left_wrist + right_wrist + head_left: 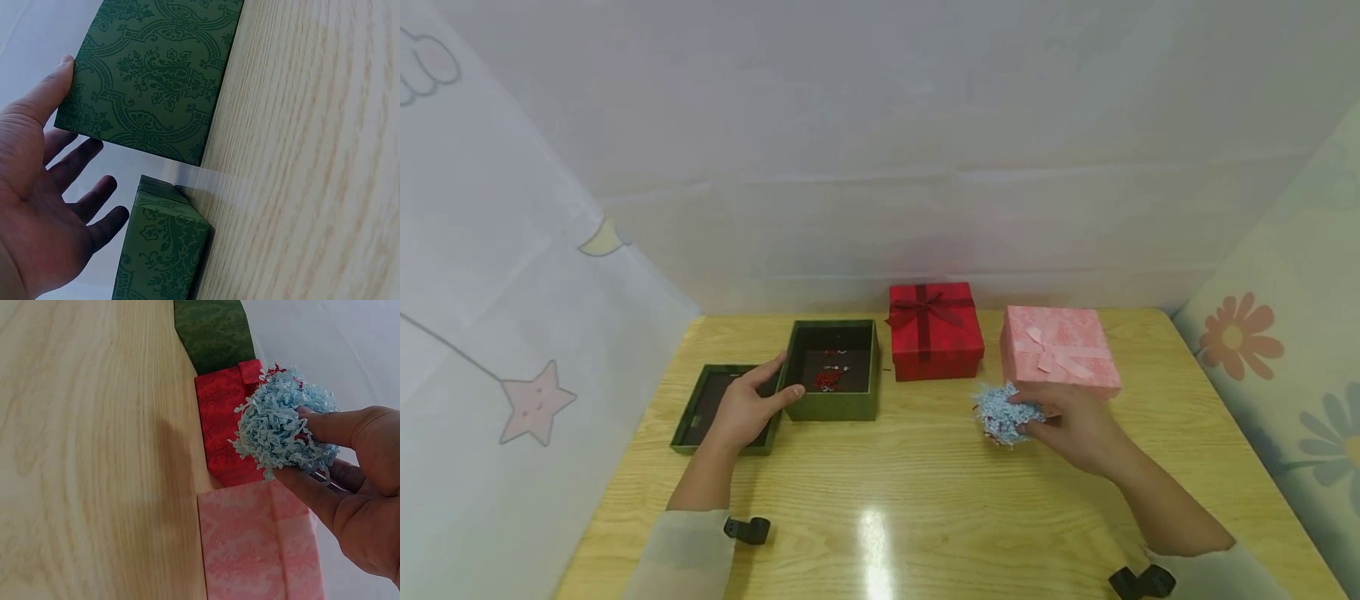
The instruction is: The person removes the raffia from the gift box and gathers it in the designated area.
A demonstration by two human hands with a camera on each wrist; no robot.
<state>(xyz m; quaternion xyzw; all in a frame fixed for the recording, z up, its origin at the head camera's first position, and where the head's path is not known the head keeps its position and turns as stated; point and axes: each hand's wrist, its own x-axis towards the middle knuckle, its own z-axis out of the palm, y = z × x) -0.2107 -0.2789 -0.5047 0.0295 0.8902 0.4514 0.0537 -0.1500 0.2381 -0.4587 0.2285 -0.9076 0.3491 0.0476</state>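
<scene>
A clump of light blue shredded paper with a few red bits is pinched between the thumb and fingers of my right hand, above the table in front of the pink box. My left hand is at the near left corner of an uncovered green box. Its thumb touches the front rim; the other fingers spread loosely along the left side. Inside that box lie some red shreds and small silvery pieces, too small to identify. The green lid lies inside-up, partly behind my left hand.
A red gift box with a dark ribbon bow stands at the back, right of the green box. Further right is a pink gift box with a pink bow. Everything stands on a wooden table, with white cloth walls behind and beside it.
</scene>
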